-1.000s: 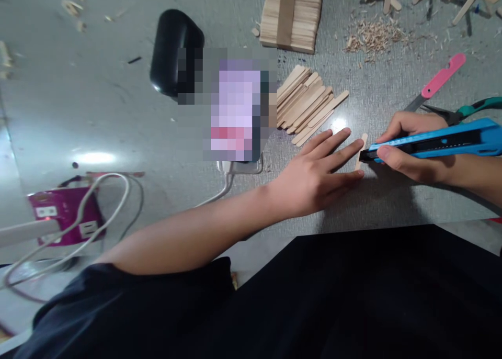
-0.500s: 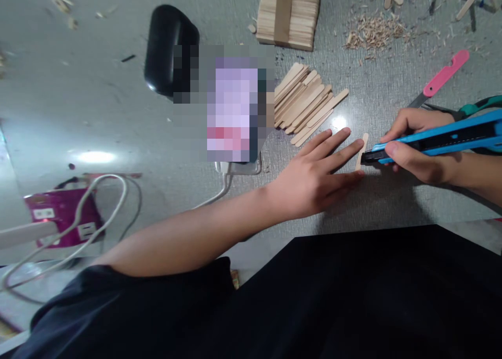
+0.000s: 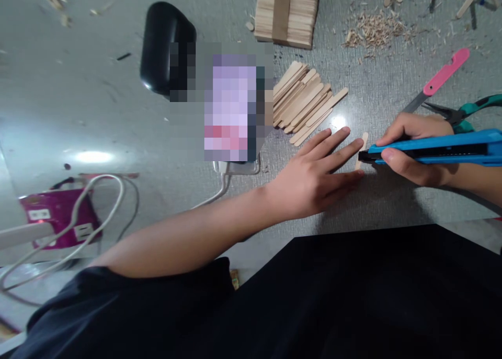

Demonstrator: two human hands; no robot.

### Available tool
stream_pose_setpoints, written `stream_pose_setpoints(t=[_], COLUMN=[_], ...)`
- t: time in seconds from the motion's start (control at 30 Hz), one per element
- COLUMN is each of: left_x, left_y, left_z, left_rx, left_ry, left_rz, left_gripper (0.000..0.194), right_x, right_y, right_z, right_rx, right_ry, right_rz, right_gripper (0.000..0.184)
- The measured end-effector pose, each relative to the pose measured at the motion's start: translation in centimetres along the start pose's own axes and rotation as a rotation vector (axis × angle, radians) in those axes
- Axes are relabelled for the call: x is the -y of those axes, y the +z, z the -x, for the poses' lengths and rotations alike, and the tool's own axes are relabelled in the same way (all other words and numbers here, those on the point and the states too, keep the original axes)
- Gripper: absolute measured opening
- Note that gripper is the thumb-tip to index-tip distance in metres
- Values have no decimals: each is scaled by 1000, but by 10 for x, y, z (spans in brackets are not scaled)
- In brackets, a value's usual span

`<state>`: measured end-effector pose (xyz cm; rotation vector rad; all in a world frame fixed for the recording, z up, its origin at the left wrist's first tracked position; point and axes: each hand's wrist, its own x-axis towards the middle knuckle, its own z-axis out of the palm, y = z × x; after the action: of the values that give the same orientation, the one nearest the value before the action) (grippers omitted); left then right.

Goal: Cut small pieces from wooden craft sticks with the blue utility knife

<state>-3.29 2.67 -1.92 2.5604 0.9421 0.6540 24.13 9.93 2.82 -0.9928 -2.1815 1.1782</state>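
Nearest the camera is the person's dark clothing (image 3: pixel 314 296), on the near side of the single wooden stick (image 3: pixel 364 141) that lies on the counter (image 3: pixel 117 123). Well to the stick's left and a little nearer is a purple socket block (image 3: pixel 88 212), with a white cable (image 3: pixel 120 191) looping over it.

At the stick's left edge, the left hand (image 3: pixel 314 178) lies palm down, its grip spread open, index fingertip and thumb tip against the wood. At the stick's right, the right hand (image 3: pixel 425 175) has its grip closed around a blue cutter (image 3: pixel 455 145). The cutter's black tip meets the stick between that index finger and thumb; whether the blade touches the wood I cannot tell.

Left of the stick and slightly beyond is a blurred-out phone (image 3: pixel 231 108); closer to it, a pile of loose sticks (image 3: pixel 306 105). Right of and beyond it lie green-handled pliers (image 3: pixel 478 106) and a pink-handled blade (image 3: pixel 447 74). Farther beyond the stick are a black case (image 3: pixel 160 45) far left, a banded bundle of sticks (image 3: pixel 300 16) to the left, and wood shavings (image 3: pixel 376 30) almost straight ahead.
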Motion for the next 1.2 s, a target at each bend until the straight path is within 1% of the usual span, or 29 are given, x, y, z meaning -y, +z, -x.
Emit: stream_pose_setpoints(t=[0.2, 0.27, 0.33, 0.43, 0.53, 0.6, 0.67, 0.73, 0.83, 0.97, 1.1, 1.2], left_x=[-1, -1, -1, -1, 0, 0, 1, 1, 1, 1, 1, 1], left_y=[-1, -2, -1, 0, 1, 1, 1, 1, 1, 1, 0, 0], left_z=[0, 0, 0, 0, 1, 1, 1, 1, 0, -1, 0, 0], left_rx=[9, 15, 16, 11, 5, -1, -15, -26, -27, -39, -21, -9], left_ry=[0, 0, -7, -9, -4, -1, 5, 13, 22, 29, 21, 26], left_rz=[-7, -3, 3, 9, 1, -5, -6, -10, -18, -32, -41, -32], left_gripper=[35, 36, 35, 34, 35, 35, 33, 32, 32, 31, 30, 32], right_x=[-6, -8, -9, -12, -14, -14, -13, -13, -16, -19, -17, -13], right_y=[0, -1, -3, -5, -5, -4, -2, 0, 1, 1, 1, 1], right_z=[-1, -3, -5, -5, -5, -4, -4, -5, -5, -5, -2, 1], right_rx=[53, 68, 82, 70, 65, 62, 53, 44, 59, 88, 36, 28], right_ry=[-199, -238, -231, -197, -107, -90, -134, -211, -292, -284, -315, -279], right_rz=[45, 28, 8, -40, -83, -84, -53, -5, 59, 83, 121, 139], right_gripper=[5, 3, 3, 7, 12, 15, 14, 11, 9, 7, 8, 7])
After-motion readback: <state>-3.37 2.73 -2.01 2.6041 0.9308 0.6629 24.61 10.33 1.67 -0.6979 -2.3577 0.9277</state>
